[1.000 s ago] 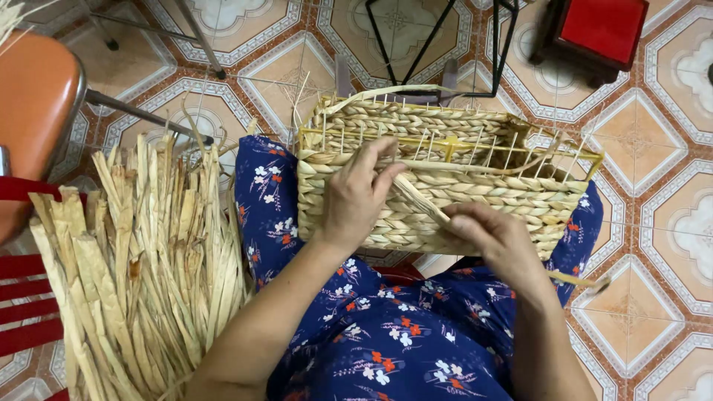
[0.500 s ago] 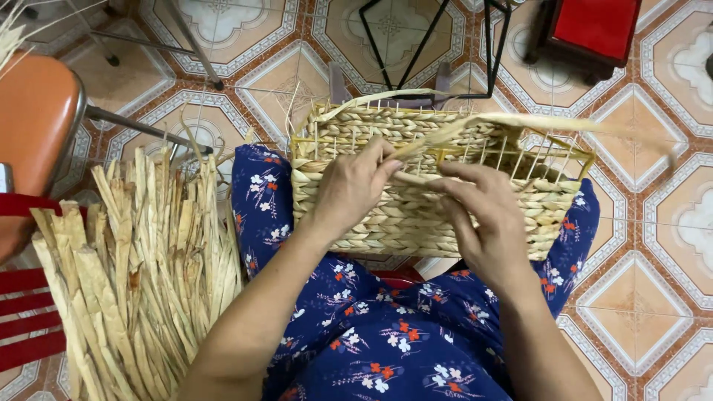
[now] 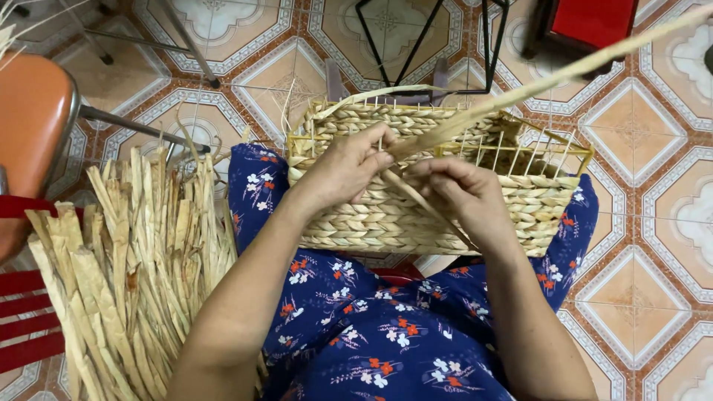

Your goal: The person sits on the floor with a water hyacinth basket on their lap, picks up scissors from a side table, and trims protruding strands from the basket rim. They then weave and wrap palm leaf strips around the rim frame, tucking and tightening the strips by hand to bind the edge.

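Both hands over a half-woven basket [image 3: 416,215] resting on the lap; left hand [image 3: 342,174] curled, fingertips pinching a long dried straw strip [image 3: 535,89] at the wire rim; right hand [image 3: 460,197] closed around the same strip lower down; strip slanting up to the right; bundle of dried strips [image 3: 126,267] lying beside the left knee; orange chair [image 3: 30,141] further left.

Basket [image 3: 438,200] on lap (straw [image 3: 134,275] left).

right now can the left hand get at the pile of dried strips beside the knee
Probably yes: the left hand rests on the basket, and the pile of dried strips lies on its own side with nothing between.
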